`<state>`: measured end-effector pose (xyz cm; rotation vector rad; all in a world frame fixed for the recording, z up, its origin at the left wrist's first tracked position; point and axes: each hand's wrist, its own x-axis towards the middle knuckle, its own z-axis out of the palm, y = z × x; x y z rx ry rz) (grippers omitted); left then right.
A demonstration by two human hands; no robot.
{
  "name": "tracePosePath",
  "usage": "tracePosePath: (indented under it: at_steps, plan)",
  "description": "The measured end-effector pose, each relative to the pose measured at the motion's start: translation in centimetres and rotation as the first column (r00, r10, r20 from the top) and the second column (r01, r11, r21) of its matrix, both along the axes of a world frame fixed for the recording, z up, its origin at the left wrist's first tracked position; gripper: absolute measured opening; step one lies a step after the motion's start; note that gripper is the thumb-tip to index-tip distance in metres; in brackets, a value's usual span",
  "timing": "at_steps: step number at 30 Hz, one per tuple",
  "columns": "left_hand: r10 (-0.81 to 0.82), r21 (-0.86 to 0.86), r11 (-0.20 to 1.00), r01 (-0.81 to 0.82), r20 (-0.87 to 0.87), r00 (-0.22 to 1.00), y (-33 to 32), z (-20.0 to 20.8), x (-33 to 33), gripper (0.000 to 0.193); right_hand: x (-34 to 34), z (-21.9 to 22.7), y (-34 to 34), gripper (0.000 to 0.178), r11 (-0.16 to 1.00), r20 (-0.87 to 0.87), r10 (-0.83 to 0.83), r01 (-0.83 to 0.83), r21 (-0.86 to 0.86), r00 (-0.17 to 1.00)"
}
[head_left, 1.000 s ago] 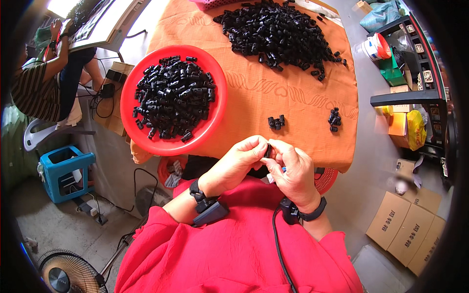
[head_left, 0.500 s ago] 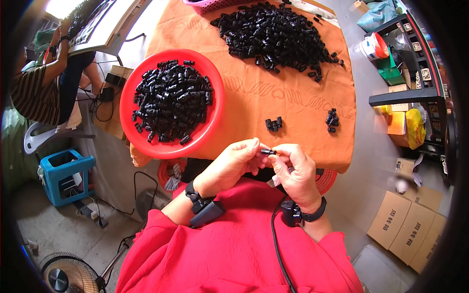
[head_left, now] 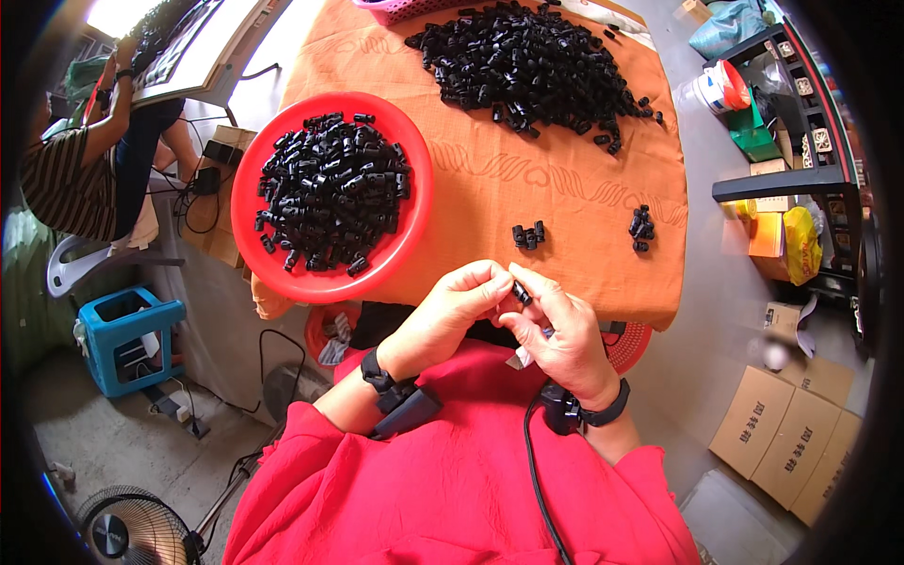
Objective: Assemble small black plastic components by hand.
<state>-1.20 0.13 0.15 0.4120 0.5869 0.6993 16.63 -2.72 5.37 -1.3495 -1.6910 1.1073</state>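
Note:
In front of my chest, at the table's near edge, a small black cylindrical part is held between my hands. My left hand pinches at its upper left end. My right hand has thumb and forefinger closed around the other side, with a whitish scrap showing under the palm. Beyond my hands lie two small clusters of similar parts, a nearer cluster and a right cluster. A red basin to the left is heaped with black parts.
A large loose pile of black parts covers the far side of the orange tablecloth. Behind it is a pink basket. Boxes and a shelf stand right; a blue stool, fan and another person are left.
The black part has turned from nearly level to a steeper tilt between my fingers. My right forefinger has risen toward my left fingertips.

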Motion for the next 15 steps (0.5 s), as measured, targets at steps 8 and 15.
tracePosePath:
  at_steps: [8,15]
  plan:
    - [-0.026,0.038,0.999,0.027,-0.036,0.999,0.1,0.5,-0.5,0.02,0.1,0.9,-0.3,0.038,0.956,-0.195,-0.044,-0.015,-0.292,0.98]
    - [-0.02,-0.073,0.997,0.03,0.131,0.991,-0.5,0.3,0.4,0.027,-0.7,-0.3,-0.3,0.039,0.998,0.008,-0.049,0.049,0.043,0.999]
